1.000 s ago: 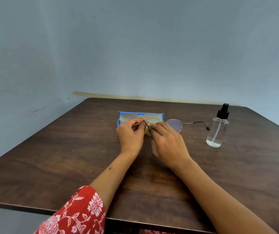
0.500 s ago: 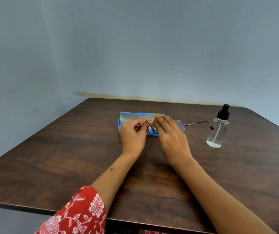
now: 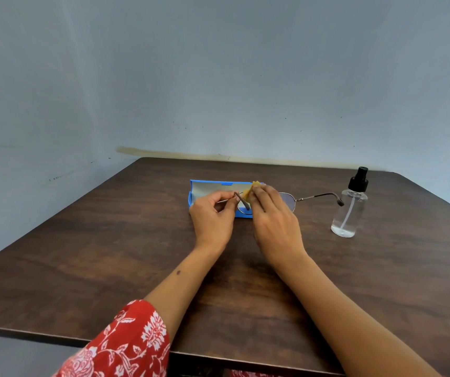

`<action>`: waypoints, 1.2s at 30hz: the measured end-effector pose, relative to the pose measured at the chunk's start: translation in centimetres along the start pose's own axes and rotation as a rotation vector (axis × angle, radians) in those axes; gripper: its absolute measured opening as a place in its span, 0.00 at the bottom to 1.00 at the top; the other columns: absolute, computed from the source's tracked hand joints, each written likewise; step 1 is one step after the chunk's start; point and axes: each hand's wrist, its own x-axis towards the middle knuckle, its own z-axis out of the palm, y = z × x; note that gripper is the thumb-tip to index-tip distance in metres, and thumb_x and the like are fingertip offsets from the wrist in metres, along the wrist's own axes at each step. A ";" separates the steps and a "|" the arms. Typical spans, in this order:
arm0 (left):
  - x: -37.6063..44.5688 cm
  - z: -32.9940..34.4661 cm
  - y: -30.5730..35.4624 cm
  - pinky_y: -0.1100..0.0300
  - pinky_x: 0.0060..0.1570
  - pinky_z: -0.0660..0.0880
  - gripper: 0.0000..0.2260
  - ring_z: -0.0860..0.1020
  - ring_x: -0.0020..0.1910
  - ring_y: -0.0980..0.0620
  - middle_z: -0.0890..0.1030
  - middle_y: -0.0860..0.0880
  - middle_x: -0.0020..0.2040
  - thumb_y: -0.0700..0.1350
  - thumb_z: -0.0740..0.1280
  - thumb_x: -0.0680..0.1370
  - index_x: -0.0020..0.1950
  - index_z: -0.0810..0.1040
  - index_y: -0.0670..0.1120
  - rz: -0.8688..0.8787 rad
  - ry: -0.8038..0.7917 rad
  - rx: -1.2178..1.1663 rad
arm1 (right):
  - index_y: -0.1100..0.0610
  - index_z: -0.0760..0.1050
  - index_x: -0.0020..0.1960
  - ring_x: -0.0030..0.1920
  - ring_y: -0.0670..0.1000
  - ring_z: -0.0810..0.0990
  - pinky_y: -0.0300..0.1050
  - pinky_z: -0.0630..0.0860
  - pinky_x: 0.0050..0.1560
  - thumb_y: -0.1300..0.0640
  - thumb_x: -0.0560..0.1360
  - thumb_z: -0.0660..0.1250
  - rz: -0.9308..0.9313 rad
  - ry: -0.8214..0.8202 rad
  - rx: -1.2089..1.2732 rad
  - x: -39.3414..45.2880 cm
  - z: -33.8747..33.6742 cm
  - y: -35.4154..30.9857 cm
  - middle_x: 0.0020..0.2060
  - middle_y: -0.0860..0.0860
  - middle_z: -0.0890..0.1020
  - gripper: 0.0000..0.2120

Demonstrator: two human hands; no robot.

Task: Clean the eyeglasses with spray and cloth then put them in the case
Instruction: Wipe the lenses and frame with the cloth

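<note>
Cloth (image 3: pixel 251 189) slid up the lens, right hand (image 3: pixel 274 221) pinching it, left hand (image 3: pixel 213 217) gripping eyeglasses (image 3: pixel 289 199), open case (image 3: pixel 204 189) behind

One dark wooden table (image 3: pixel 109 254) stood in view. On it were one open blue eyeglass case (image 3: pixel 204 187) and one clear spray bottle (image 3: pixel 347 210) with a black nozzle. There was one pair of wire-framed eyeglasses (image 3: pixel 311 197) and one small yellow cloth (image 3: pixel 253 185). Two hands showed, one left hand (image 3: pixel 211 220) and one right hand (image 3: pixel 275 225), and one red floral sleeve (image 3: pixel 125 346).
</note>
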 end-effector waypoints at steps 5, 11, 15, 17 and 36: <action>0.2 -0.3 -0.1 0.62 0.45 0.80 0.04 0.82 0.39 0.60 0.84 0.47 0.42 0.35 0.71 0.72 0.46 0.84 0.39 0.010 0.053 0.001 | 0.64 0.81 0.52 0.50 0.57 0.81 0.46 0.77 0.52 0.63 0.69 0.54 -0.101 0.009 0.090 -0.8 0.0 -0.6 0.48 0.57 0.83 0.20; 0.2 -0.1 0.2 0.56 0.47 0.80 0.04 0.83 0.40 0.54 0.85 0.46 0.41 0.34 0.70 0.72 0.45 0.84 0.40 -0.007 0.047 -0.045 | 0.66 0.80 0.53 0.51 0.58 0.81 0.48 0.80 0.49 0.66 0.70 0.53 -0.046 0.049 0.030 -0.2 0.0 -0.2 0.50 0.60 0.83 0.19; 0.1 -0.1 0.2 0.56 0.47 0.81 0.05 0.83 0.41 0.54 0.85 0.46 0.41 0.35 0.71 0.72 0.47 0.84 0.40 -0.005 0.063 -0.032 | 0.67 0.80 0.53 0.50 0.58 0.82 0.47 0.79 0.49 0.68 0.67 0.60 -0.068 0.058 0.054 -0.4 -0.1 -0.4 0.49 0.60 0.83 0.17; 0.2 -0.2 0.0 0.55 0.46 0.81 0.04 0.82 0.38 0.54 0.84 0.46 0.40 0.35 0.71 0.72 0.46 0.84 0.39 -0.004 0.087 -0.035 | 0.65 0.81 0.52 0.49 0.57 0.82 0.46 0.78 0.49 0.66 0.67 0.61 -0.082 0.046 0.098 -0.7 -0.2 -0.6 0.48 0.58 0.83 0.17; 0.4 -0.4 0.2 0.55 0.44 0.81 0.03 0.82 0.37 0.52 0.84 0.45 0.39 0.38 0.72 0.72 0.43 0.83 0.39 -0.050 0.114 0.000 | 0.64 0.80 0.54 0.55 0.55 0.76 0.43 0.73 0.57 0.70 0.72 0.66 0.108 0.296 0.384 -1.1 0.1 1.1 0.54 0.57 0.81 0.12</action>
